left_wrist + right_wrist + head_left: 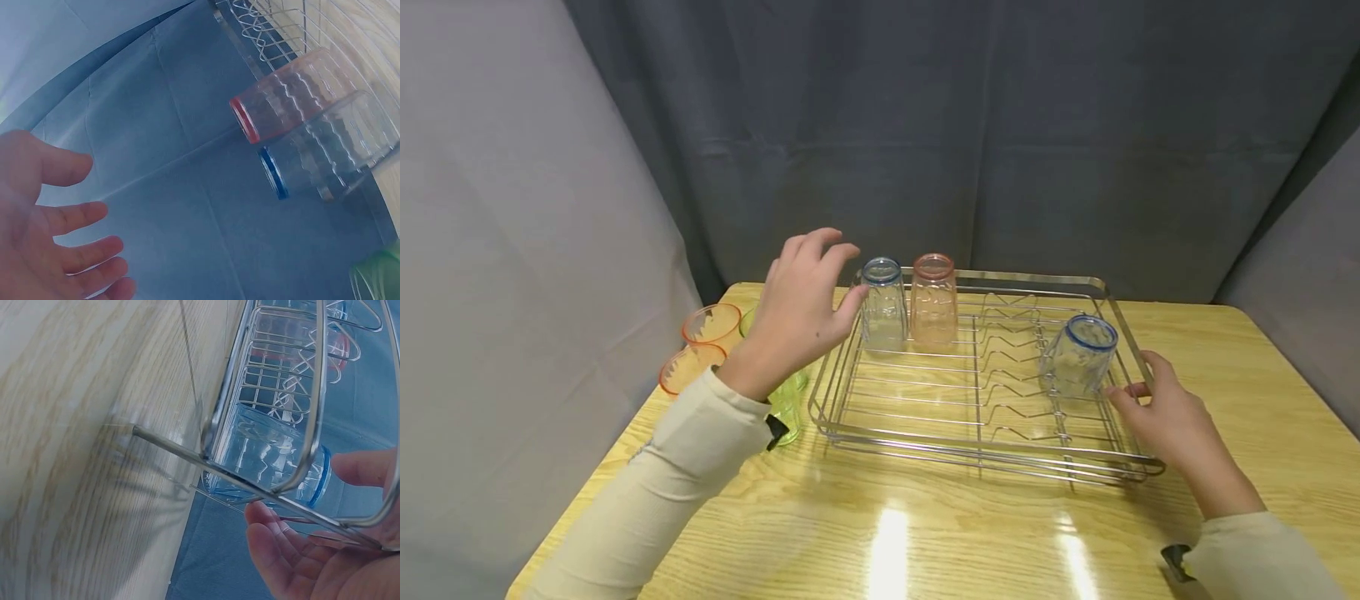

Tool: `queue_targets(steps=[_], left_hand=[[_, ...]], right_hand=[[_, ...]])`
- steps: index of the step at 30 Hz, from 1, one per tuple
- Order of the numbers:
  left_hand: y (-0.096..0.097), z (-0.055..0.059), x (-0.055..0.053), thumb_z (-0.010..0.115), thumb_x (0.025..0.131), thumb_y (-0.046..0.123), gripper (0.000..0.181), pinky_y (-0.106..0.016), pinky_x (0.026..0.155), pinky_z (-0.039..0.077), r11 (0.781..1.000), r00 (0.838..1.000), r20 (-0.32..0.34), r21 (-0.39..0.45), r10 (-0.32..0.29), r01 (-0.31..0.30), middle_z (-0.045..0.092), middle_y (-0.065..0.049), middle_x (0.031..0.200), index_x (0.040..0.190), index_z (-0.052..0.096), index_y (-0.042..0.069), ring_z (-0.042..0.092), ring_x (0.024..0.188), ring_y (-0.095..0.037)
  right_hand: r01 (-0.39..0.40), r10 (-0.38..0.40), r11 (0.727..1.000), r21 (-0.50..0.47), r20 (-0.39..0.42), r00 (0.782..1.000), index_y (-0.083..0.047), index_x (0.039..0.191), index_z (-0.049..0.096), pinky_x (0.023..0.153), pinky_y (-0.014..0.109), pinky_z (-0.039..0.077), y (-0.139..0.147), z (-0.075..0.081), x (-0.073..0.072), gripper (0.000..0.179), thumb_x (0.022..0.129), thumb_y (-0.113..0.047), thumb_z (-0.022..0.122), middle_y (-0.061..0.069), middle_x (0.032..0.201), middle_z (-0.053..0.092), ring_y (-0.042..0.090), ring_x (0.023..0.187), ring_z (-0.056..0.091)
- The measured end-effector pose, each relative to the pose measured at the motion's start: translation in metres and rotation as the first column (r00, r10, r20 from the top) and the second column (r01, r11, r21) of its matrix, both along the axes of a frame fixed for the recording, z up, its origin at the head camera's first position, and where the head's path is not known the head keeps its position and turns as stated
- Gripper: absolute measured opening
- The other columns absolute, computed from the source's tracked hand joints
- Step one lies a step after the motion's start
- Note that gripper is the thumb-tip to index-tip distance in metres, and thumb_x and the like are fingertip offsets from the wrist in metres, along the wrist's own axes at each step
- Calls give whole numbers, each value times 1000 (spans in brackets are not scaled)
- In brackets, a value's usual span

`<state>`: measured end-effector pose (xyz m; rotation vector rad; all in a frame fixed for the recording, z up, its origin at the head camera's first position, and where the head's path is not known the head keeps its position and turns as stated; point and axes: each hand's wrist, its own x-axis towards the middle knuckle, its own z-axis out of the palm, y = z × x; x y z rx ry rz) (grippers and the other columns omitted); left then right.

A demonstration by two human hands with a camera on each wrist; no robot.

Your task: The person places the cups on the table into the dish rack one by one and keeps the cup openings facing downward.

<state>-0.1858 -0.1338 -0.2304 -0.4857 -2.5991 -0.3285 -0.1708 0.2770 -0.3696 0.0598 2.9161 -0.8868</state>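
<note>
A wire dish rack [917, 437] stands on the table. Toward its back left are an upside-down clear glass with a blue rim [883, 312] and one with a red rim [934, 304], side by side. My left hand [801, 304] is raised just left of the blue-rimmed glass, fingers spread and loosely bent, holding nothing; the left wrist view shows the hand [69, 231] apart from both glasses. At the rack's right side my right hand [1172, 421] holds the rail, thumb inside. Its thumb tip is close to another blue-rimmed glass [1078, 362], which leans in the rack.
Left of the rack, partly behind my left arm, are two orange-rimmed cups [711, 323] and green glasses [786, 408]. A grey curtain [880, 150] hangs behind the wooden table [850, 508]. Pale cloth [512, 250] covers the left side.
</note>
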Motion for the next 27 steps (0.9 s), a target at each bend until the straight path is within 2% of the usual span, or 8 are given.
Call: queue_targets(steps=[5, 8, 12, 18, 22, 27], left_hand=[[-24, -7, 16, 64, 94, 26, 38, -55, 108, 40, 1000, 1000, -8, -6, -17, 17, 52, -15, 142, 127, 63, 7, 45, 131, -38], [-40, -13, 26, 65, 93, 25, 38, -54, 110, 38, 1000, 1000, -6, -17, -13, 13, 54, -17, 139, 125, 63, 5, 47, 130, -39], [-58, -21, 35, 65, 93, 24, 37, -57, 106, 40, 1000, 1000, 16, -13, 7, -7, 56, -17, 138, 124, 64, 5, 47, 129, -41], [-85, -25, 41, 66, 92, 19, 36, -59, 104, 39, 999, 999, 40, 41, 27, -29, 56, -19, 138, 124, 63, 2, 47, 128, -41], [-97, -28, 45, 66, 92, 18, 38, -60, 106, 38, 997, 997, 61, 66, 40, -44, 56, -21, 138, 125, 62, 0, 46, 128, -42], [-104, -44, 46, 67, 91, 19, 38, -59, 105, 41, 999, 996, 82, 37, 34, -37, 58, -20, 134, 124, 62, -1, 48, 127, -42]], right_hand=[[-4, 4, 1000, 0, 5, 1000, 6, 155, -9, 62, 39, 48, 0, -1, 0, 93, 102, -54, 38, 41, 138, 44, 52, 101, 60], [-7, 7, 1000, 3, 4, 1000, 7, 154, -9, 63, 42, 49, 1, -2, -1, 93, 102, -54, 37, 41, 138, 45, 56, 104, 58], [-6, 6, 1000, 9, -2, 1000, 7, 154, -8, 65, 46, 50, 2, -3, -2, 93, 102, -54, 37, 41, 138, 45, 60, 108, 54], [-10, 10, 1000, 6, -3, 1000, 7, 154, -7, 67, 50, 50, 1, -5, -1, 92, 102, -54, 37, 41, 137, 45, 62, 110, 52], [-9, 9, 1000, 8, -10, 1000, 8, 154, -7, 65, 48, 50, 1, -4, -1, 91, 102, -53, 37, 41, 136, 46, 60, 108, 54], [-8, 8, 1000, 5, -16, 1000, 8, 154, -7, 66, 49, 50, 1, -3, -2, 91, 102, -52, 38, 41, 136, 46, 60, 108, 54]])
